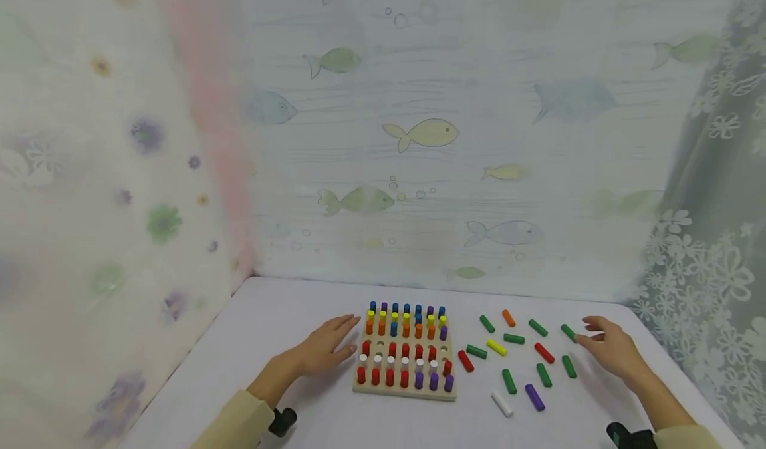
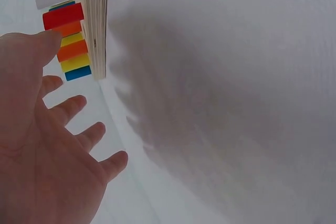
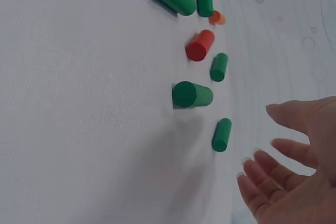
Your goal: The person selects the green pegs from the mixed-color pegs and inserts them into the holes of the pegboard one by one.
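A wooden pegboard point(image 1: 404, 394) bears rows of blue, purple, yellow, orange, red and white pegs; uncovered holes show in its middle row. My left hand point(image 1: 320, 349) is beside the board's left edge, fingers extended and apart, holding nothing. The left wrist view shows its thumb overlapping the colored pegs point(image 2: 63, 17). At the far right, my right hand point(image 1: 613, 350) hovers by a green peg point(image 1: 568, 332), fingertips close to it in the head view. From the right wrist, fingers and thumb appear spread with nothing between them, beside the nearest green peg point(image 3: 221, 135).
Loose pegs lie scattered right of the board: several green, two red point(image 1: 465, 360), an orange point(image 1: 509, 318), a yellow point(image 1: 496, 347), a purple point(image 1: 535, 397) and a white one point(image 1: 502, 404). A fish-patterned curtain point(image 1: 419, 189) hangs behind the white table point(image 1: 287, 302).
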Action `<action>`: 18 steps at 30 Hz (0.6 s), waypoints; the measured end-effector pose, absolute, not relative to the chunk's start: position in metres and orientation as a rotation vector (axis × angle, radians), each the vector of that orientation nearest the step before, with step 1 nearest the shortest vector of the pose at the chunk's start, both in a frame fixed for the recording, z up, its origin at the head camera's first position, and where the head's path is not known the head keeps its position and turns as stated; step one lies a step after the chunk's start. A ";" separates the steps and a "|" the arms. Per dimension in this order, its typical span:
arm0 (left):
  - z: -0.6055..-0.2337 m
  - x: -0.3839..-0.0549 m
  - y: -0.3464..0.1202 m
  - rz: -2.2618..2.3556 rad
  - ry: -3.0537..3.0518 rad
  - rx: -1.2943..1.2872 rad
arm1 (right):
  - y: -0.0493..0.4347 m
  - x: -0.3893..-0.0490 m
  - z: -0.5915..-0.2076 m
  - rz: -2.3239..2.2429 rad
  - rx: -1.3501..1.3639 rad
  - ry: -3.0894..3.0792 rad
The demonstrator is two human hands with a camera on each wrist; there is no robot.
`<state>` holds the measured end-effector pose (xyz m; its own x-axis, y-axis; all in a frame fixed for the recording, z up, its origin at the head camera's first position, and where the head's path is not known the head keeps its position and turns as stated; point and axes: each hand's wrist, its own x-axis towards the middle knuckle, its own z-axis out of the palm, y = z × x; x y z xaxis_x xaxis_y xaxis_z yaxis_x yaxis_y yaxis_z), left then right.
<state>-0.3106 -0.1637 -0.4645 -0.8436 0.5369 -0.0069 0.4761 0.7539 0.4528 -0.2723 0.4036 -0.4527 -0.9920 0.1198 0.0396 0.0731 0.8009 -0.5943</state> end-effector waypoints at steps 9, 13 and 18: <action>-0.473 -0.310 -0.159 0.685 2.766 0.732 | 0.402 -0.280 -0.460 1.047 -0.220 -2.954; -0.475 -0.310 -0.158 0.691 2.762 0.723 | 0.402 -0.283 -0.462 1.067 -0.248 -2.981; -0.475 -0.311 -0.156 0.675 2.771 0.746 | 0.403 -0.287 -0.465 1.105 -0.302 -2.992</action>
